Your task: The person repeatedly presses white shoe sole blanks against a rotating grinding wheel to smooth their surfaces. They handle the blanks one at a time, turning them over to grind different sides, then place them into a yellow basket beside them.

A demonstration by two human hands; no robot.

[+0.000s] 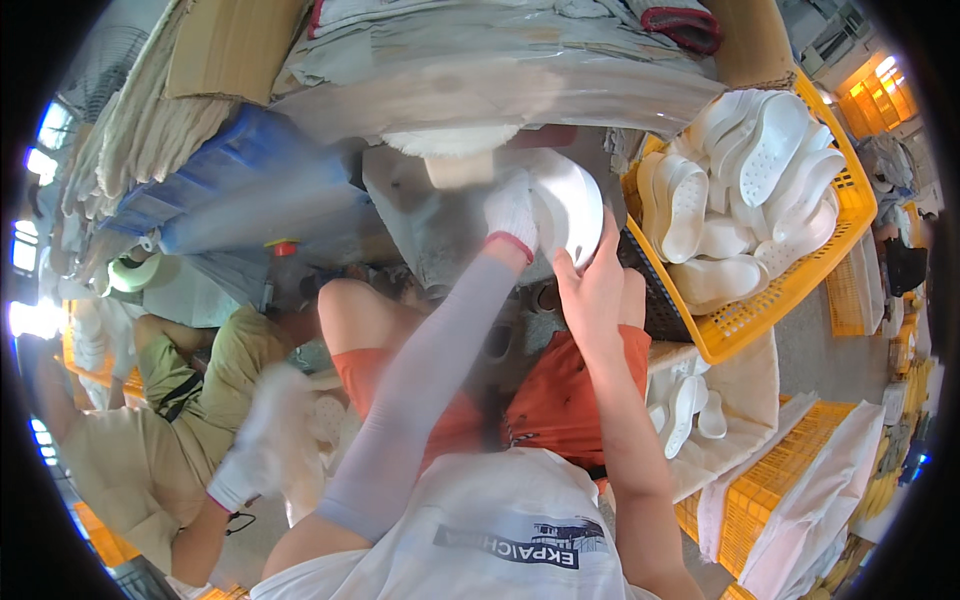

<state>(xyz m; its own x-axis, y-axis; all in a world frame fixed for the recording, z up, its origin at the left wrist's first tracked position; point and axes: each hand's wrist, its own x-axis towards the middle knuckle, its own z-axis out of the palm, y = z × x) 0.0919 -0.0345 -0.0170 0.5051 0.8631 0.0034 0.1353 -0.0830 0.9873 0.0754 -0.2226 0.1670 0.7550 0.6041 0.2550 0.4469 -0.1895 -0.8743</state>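
Thumb and fingers of our bare right hand (592,292) close on the near, right edge of a white shoe (580,205); our gloved left hand (511,208), blurred, meets its left side, its hold unclear to us. Dark printed lettering (566,549) marks our shirt (465,495). Ahead, the shoe's long axis runs away from us, right of a fluffy white pad (450,140).

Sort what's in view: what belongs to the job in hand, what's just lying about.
Job in hand:
glossy white shoe, held by the bare right hand, white-gloved left hand at its left edge
fuzzy white pad near it
likely, yellow plastic basket of white perforated shoes

Apparently lying about:
brown cardboard flap
off-white layered cloth
small red cap
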